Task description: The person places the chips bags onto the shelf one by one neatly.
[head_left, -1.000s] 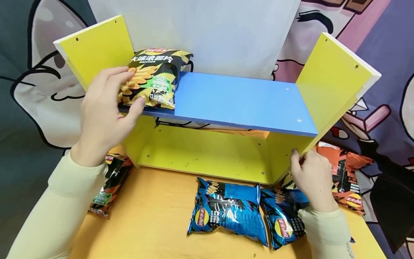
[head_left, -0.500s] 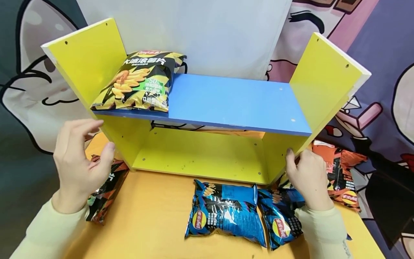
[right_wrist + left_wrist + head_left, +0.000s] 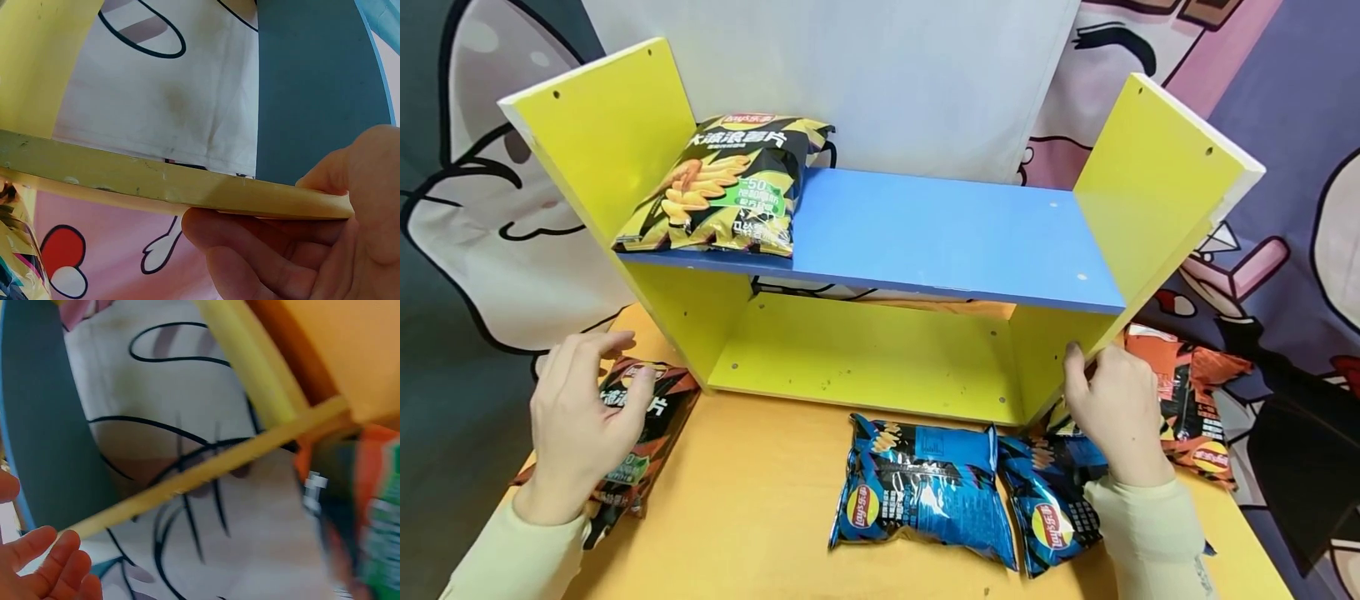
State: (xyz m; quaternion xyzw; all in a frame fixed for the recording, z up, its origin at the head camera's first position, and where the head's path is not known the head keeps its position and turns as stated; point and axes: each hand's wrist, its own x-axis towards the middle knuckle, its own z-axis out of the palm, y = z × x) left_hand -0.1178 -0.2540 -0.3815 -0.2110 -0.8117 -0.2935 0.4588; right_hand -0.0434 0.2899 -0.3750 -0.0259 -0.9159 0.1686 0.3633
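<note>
A yellow shelf unit (image 3: pixel 1165 200) with a blue middle board (image 3: pixel 940 233) stands on the orange table. My right hand (image 3: pixel 1116 408) grips the front edge of its right side panel, thumb inside and fingers outside, as the right wrist view also shows. On the blue board at the left lies a black-and-yellow chip bag (image 3: pixel 730 187). My left hand (image 3: pixel 583 412) hovers with parted, bent fingers over a black-and-orange chip bag (image 3: pixel 651 442) left of the shelf, holding nothing. In the left wrist view its fingers (image 3: pixel 59 562) are spread near the panel edge.
Two blue chip bags, one in the middle (image 3: pixel 925 492) and one beside it (image 3: pixel 1052 508), lie in front of the shelf. Orange chip bags (image 3: pixel 1198 404) sit at the right of the unit. The table (image 3: pixel 760 500) spans the foreground, with a printed backdrop behind.
My left hand has let go of the black-and-yellow chip bag on the blue board and moved down to the bag at the left. My right hand keeps its grip on the side panel.
</note>
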